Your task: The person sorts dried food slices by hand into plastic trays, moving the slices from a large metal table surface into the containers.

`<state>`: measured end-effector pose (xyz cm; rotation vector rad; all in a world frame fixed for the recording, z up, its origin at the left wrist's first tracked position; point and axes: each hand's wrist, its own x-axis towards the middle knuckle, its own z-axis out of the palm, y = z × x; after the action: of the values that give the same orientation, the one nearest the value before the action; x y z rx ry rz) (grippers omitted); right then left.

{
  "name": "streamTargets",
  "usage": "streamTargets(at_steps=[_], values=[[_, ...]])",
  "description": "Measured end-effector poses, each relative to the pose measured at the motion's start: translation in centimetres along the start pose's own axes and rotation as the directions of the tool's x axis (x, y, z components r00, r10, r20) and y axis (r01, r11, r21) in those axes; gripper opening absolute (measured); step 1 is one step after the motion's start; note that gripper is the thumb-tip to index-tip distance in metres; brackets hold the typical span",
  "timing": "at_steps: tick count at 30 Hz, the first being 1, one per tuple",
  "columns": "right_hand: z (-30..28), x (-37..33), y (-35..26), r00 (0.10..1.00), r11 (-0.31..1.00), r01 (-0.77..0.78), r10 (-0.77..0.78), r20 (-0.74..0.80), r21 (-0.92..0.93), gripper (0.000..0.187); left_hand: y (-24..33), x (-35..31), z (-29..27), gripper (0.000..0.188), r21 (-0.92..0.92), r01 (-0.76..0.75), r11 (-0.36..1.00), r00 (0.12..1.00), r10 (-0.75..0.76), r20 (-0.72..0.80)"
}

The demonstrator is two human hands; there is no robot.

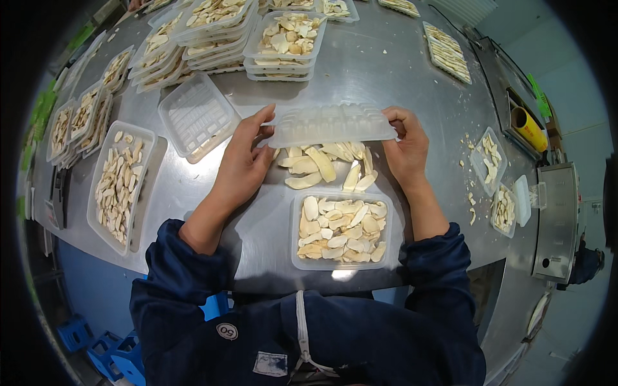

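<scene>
Both my hands hold a clear plastic tray (335, 123) by its two ends, tipped so its ribbed underside shows. My left hand (246, 157) pinches the left end, while the fingers of my right hand (407, 145) are closed on the right end. Just below its near edge, a loose pile of pale cream slices (322, 164), which look like dried mushroom, lies on the metal table. Nearer to me, between my forearms, stands a clear tray (294, 248) filled with shorter slices.
To the left are a tray of slices (114, 190) and a bare clear tray (196, 116). Stacked full trays (215, 38) stand at the far left. At right lie small containers (490, 157), crumbs, a yellow roll (528, 128) and a steel machine (557, 215).
</scene>
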<state>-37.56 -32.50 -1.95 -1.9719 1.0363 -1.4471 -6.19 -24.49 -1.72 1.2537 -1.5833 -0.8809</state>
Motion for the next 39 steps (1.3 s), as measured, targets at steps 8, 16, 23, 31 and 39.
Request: streamTargets(at_steps=[8, 16, 23, 31, 39], values=[[0.2, -0.5, -1.1, 0.993, 0.995, 0.095, -0.097, 0.070, 0.032, 0.030, 2.0, -0.1, -1.5, 0.057, 0.360, -0.236, 0.902, 0.950, 0.293, -0.109], [-0.9, -0.8, 0.0, 0.983, 0.982, -0.165, 0.172, 0.064, -0.092, 0.055, 4.0, -3.6, -13.0, 0.030, 0.286, 0.257, 0.923, 0.923, -0.147, -0.355], [-0.3, -0.5, 0.3, 0.986, 0.986, -0.145, 0.151, 0.073, -0.083, 0.055, 3.4, 0.7, -26.6, 0.040, 0.840, 0.200, 0.504, 0.978, -0.155, -0.140], [-1.1, -0.3, 0.8, 0.979, 0.980, -0.196, 0.197, 0.044, -0.027, 0.053, 2.3, 6.7, -23.6, 0.040, 0.725, 0.394, 0.565, 0.903, -0.387, -0.188], [-1.2, -0.2, 0.7, 0.975, 0.968, -0.200, 0.212, 0.067, -0.154, 0.044, 3.2, 1.1, -15.0, 0.048, 0.904, -0.117, 0.411, 0.968, 0.252, 0.010]])
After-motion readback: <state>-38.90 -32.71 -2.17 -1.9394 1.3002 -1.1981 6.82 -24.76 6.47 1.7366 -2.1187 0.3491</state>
